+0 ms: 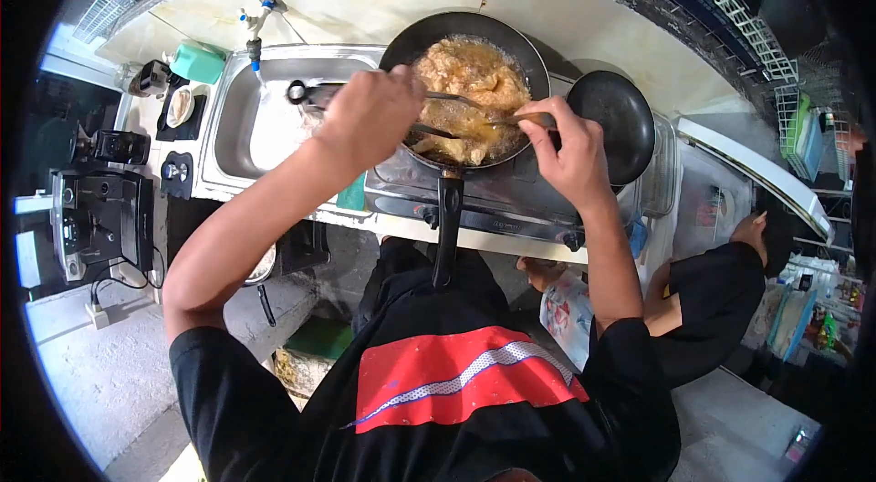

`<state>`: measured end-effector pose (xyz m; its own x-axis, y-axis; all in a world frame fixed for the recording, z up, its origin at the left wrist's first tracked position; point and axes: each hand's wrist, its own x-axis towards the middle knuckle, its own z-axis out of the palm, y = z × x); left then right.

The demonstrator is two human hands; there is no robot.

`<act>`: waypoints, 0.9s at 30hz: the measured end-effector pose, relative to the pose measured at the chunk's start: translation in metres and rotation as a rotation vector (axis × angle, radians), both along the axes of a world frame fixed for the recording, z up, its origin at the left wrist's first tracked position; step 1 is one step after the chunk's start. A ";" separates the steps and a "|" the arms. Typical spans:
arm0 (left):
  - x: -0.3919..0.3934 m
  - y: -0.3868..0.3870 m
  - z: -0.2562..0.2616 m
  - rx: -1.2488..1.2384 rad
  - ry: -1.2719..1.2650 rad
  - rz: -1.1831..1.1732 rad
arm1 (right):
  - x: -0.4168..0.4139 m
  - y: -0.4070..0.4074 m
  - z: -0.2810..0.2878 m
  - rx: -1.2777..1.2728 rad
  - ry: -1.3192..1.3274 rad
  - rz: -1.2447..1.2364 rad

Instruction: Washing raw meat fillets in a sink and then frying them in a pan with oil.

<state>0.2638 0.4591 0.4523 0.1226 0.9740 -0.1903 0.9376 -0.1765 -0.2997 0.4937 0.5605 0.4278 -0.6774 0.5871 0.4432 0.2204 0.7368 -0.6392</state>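
A black frying pan (464, 22) sits on the gas stove (493, 208), its black handle pointing toward me. Golden battered pieces (472, 71) fry in bubbling oil inside it. My left hand (373, 109) grips black tongs (315, 96) from above, with the ring end sticking out to the left. The two tong arms reach apart over the pan, their tips at the food. My right hand (568, 146) pinches the handle of a thin utensil (510, 120) at the pan's right side. Its far end is down in the oil, so its kind is hard to tell.
Left of the stove is a steel sink (229, 133) under a tap (255, 23) with running water. A second dark pan (611, 126) rests on the right burner. At the right, a person in black (715, 304) bends near a raised white lid (759, 174).
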 end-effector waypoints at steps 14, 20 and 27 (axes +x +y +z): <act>-0.013 -0.012 -0.001 -0.054 -0.077 -0.016 | -0.007 -0.012 -0.038 -0.089 -0.039 0.063; -0.007 -0.014 0.000 -0.017 -0.119 -0.025 | -0.005 -0.013 -0.034 -0.014 -0.072 0.031; -0.003 -0.015 -0.008 -0.026 -0.114 0.021 | -0.004 -0.015 -0.028 -0.025 0.011 0.032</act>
<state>0.2609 0.4446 0.4438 0.1249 0.9715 -0.2016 0.9689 -0.1632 -0.1861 0.4899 0.5455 0.4001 -0.6913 0.5761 0.4361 0.1900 0.7273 -0.6595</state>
